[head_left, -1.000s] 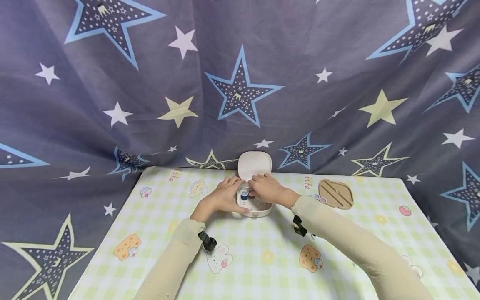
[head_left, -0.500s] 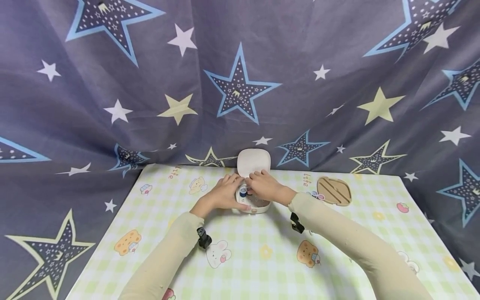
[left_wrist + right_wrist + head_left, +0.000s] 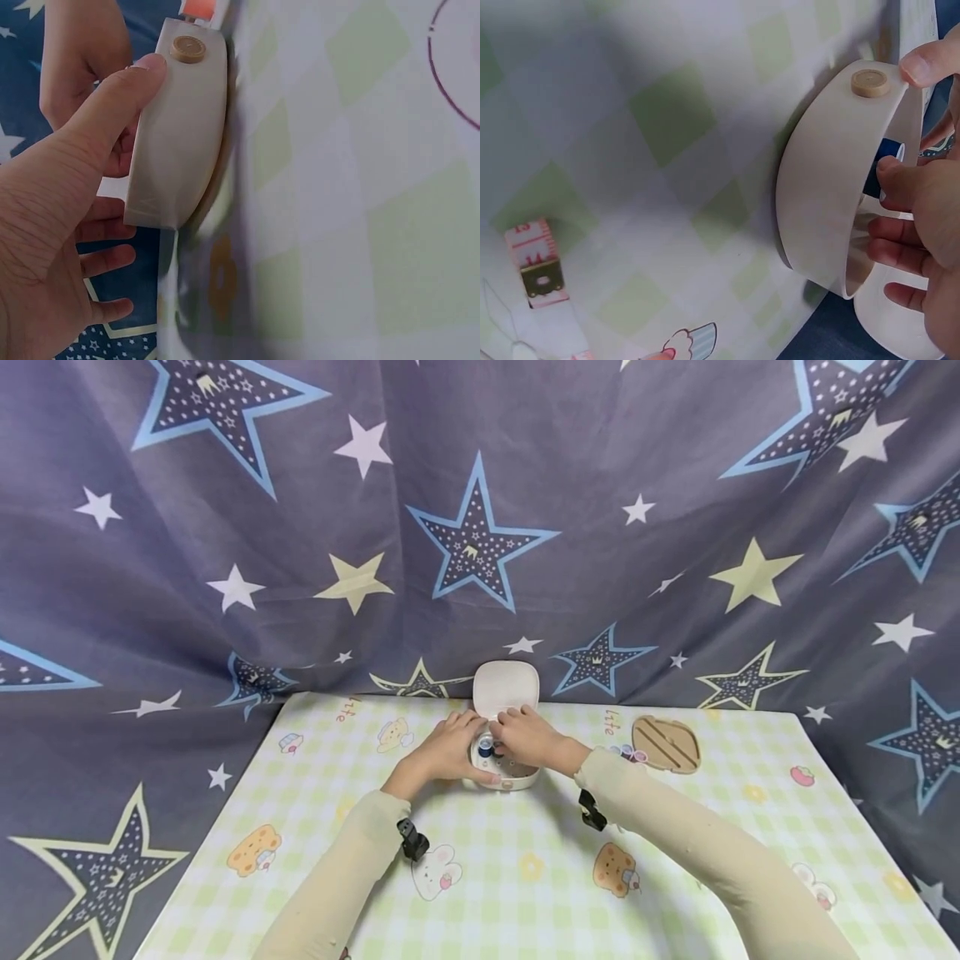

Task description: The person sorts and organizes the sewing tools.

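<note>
A white box [image 3: 507, 782] with a round wooden button on its front stands near the table's back edge, its lid [image 3: 506, 687] raised behind it. My left hand [image 3: 448, 750] grips the box's left side, thumb [image 3: 124, 90] on the front rim. A blue thread spool [image 3: 485, 747] stands upright inside at the left, among small pegs. My right hand [image 3: 534, 742] reaches into the box beside it, fingertips curled down round a dark spool, mostly hidden. In the right wrist view its thumb overlaps a blue spool [image 3: 885, 169]; which spool this is, I cannot tell.
A brown tray [image 3: 666, 744] with diagonal slots lies to the right. Several small round things [image 3: 639, 757] sit beside it, partly behind my right sleeve. The end of a tape measure [image 3: 534, 262] shows in the right wrist view. A star-patterned curtain [image 3: 480, 535] hangs behind the table.
My right hand has shifted slightly left and lower over the box, and the dark spool at its fingertips shows less. My left hand keeps its grip. The whole view drifts slightly.
</note>
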Motion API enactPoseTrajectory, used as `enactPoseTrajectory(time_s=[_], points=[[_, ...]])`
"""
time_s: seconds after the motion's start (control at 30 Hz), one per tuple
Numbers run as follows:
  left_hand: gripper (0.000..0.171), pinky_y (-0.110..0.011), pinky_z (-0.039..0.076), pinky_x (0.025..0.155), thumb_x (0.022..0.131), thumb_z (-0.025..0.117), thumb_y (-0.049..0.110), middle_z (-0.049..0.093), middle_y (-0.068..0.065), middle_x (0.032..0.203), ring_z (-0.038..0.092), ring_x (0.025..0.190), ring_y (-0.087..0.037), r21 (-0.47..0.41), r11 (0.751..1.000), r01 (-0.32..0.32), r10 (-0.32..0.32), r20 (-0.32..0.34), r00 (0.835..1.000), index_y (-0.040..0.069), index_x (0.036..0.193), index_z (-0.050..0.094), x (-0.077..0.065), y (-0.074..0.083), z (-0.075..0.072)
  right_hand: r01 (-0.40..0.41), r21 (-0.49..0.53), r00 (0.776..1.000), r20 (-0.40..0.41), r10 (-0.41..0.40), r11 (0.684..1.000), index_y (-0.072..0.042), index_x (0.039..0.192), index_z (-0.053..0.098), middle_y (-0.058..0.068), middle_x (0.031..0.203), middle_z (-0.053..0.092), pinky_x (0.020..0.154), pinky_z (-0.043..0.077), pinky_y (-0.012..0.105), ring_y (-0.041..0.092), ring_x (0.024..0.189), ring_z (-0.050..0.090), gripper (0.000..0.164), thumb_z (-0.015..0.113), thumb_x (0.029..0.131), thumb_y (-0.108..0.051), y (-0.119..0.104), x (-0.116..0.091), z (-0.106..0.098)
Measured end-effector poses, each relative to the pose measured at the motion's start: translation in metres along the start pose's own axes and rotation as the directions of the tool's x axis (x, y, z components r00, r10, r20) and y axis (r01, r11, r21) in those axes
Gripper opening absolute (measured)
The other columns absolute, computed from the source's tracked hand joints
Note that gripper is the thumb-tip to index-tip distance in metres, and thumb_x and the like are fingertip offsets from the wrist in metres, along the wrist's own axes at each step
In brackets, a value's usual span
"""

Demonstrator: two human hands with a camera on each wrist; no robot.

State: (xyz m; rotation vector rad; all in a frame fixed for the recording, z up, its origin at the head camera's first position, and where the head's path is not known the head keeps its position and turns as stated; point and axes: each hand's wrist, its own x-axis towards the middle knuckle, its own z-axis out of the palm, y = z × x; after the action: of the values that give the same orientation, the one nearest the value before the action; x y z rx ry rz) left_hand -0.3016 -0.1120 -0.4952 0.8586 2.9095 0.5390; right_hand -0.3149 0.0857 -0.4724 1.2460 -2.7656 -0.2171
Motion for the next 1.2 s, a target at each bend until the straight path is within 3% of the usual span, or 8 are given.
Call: enactPoseTrajectory(time_s=[0.27, 0.4, 0.77, 0.97, 1.2], points=[[0.11, -0.049, 0.04, 0.113, 0.066, 0.083, 0.071, 0.052, -0.006, 0.141, 0.046, 0.129, -0.028, 0.004, 1.0, -0.013, 0.013, -0.031, 0.999, 0.01, 0.15, 0.047, 0.001, -0.002, 0.002, 0.039, -0.009, 0.999, -0.007, -0.039, 0.999, -0.011, 0.106, 0.067, 0.007, 0.1, 0.067, 0.083, 0.047, 0.04, 0.025, 0.094, 0.063, 0.023, 0.073, 0.095, -0.03, 0.003, 0.001, 0.0], [0.109, -0.05, 0.04, 0.111, 0.066, 0.083, 0.072, 0.052, -0.005, 0.14, 0.045, 0.129, -0.028, -0.001, 1.0, -0.017, 0.017, -0.044, 0.999, 0.012, 0.15, 0.048, 0.0, -0.003, 0.001, 0.042, -0.039, 0.999, 0.018, -0.041, 0.998, -0.012, 0.113, 0.068, 0.007, 0.104, 0.067, 0.084, 0.046, 0.041, 0.025, 0.097, 0.063, 0.029, 0.072, 0.096, -0.035, 0.004, 0.002, -0.003], [0.106, -0.052, 0.037, 0.114, 0.068, 0.083, 0.071, 0.053, -0.006, 0.139, 0.045, 0.13, -0.029, 0.033, 0.999, -0.029, 0.031, -0.052, 0.998, 0.013, 0.149, 0.048, 0.0, -0.003, 0.003, 0.069, -0.082, 0.998, 0.002, -0.069, 0.994, -0.012, 0.115, 0.068, 0.006, 0.103, 0.068, 0.082, 0.044, 0.04, 0.024, 0.095, 0.062, 0.037, 0.074, 0.092, -0.041, 0.004, 0.003, -0.003], [0.105, -0.054, 0.04, 0.109, 0.067, 0.083, 0.07, 0.057, -0.009, 0.137, 0.05, 0.128, -0.03, 0.089, 0.994, -0.057, 0.065, -0.095, 0.993, 0.01, 0.146, 0.05, -0.001, 0.0, 0.003, 0.093, -0.09, 0.994, -0.053, -0.098, 0.992, -0.013, 0.117, 0.068, 0.005, 0.103, 0.068, 0.081, 0.044, 0.039, 0.023, 0.093, 0.062, 0.037, 0.072, 0.094, -0.041, 0.003, -0.005, -0.011], [0.106, -0.053, 0.042, 0.106, 0.067, 0.083, 0.071, 0.059, -0.009, 0.134, 0.052, 0.122, -0.029, 0.13, 0.99, -0.054, 0.069, -0.121, 0.99, 0.007, 0.145, 0.051, -0.002, 0.001, 0.006, 0.122, -0.08, 0.979, -0.151, -0.134, 0.989, -0.012, 0.123, 0.063, 0.007, 0.103, 0.062, 0.083, 0.044, 0.041, 0.024, 0.091, 0.058, 0.039, 0.072, 0.094, -0.037, 0.008, -0.028, -0.022]])
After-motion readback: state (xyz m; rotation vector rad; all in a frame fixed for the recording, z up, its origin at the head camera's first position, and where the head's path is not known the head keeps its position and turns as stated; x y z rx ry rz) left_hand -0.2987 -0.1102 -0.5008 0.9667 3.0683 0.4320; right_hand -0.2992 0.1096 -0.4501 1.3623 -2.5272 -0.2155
